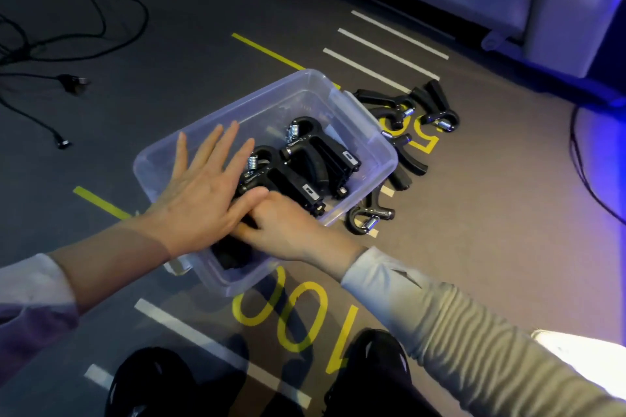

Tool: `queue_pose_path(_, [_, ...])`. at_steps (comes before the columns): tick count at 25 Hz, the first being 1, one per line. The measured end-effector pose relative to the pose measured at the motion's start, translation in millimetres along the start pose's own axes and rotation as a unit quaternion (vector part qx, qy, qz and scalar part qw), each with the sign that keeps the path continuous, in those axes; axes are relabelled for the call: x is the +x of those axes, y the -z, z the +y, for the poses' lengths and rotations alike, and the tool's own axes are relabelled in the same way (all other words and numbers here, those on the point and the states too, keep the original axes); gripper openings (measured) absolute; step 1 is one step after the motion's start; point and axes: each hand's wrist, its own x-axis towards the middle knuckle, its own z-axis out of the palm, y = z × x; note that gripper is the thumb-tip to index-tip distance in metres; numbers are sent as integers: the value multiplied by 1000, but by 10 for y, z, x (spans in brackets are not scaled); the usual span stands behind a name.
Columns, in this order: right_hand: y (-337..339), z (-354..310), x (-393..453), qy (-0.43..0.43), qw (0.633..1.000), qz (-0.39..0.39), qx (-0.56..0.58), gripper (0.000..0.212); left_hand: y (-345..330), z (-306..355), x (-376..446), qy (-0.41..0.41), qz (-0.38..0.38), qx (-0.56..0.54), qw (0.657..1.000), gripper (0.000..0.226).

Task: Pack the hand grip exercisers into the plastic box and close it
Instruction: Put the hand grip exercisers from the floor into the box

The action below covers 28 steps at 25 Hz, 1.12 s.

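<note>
Inside box, L hand flat, R hand fingers grasping gripper, seating it; next: spares at 3 o'clock.

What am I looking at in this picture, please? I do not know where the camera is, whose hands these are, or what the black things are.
There is no machine here. A person wears the camera on the head, so this one picture looks down at their own arms and black shoes. On the floor stands a clear plastic box, open, with no lid in view. Inside it lie black hand grip exercisers with metal springs. More exercisers wait on the floor beside the box, on its right. The left hand lies flat and open over the box. The right hand reaches into the near corner and seems to place a black exerciser there; its fingers are mostly hidden. Black cables lie further left.
</note>
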Motion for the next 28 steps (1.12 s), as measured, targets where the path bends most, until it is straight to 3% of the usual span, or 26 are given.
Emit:
queue_pose_path(2, [85,193,-109,15,982,181,-41,32,74,257,151,-20,45,-26,998,84])
queue_pose_path(4, [223,446,-250,39,952,290,-84,41,89,532,314,-40,67,-45,996,81])
queue_pose_path(7, [462,945,-455,-35,922,378,-76,59,26,920,561,-66,67,-67,993,85])
queue_pose_path(10, [667,1427,-616,-133,898,412,-82,71,-90,1223,818,-80,65,-69,992,89])
queue_pose_path(19, [803,2715,-685,-271,889,367,-31,60,-434,1509,1428,-94,19,-83,992,81])
queue_pose_path(24, [717,2995,-573,-231,948,218,-11,57,-479,1577,1538,-96,-5,-96,991,80])
queue_pose_path(26, [677,3069,-527,-265,953,141,-34,49,-479,1585,1544,-94,-11,-92,991,79])
queue_pose_path(28, [687,3111,-511,-292,947,127,-38,46,-473,1590,1543,-94,-17,-89,991,79])
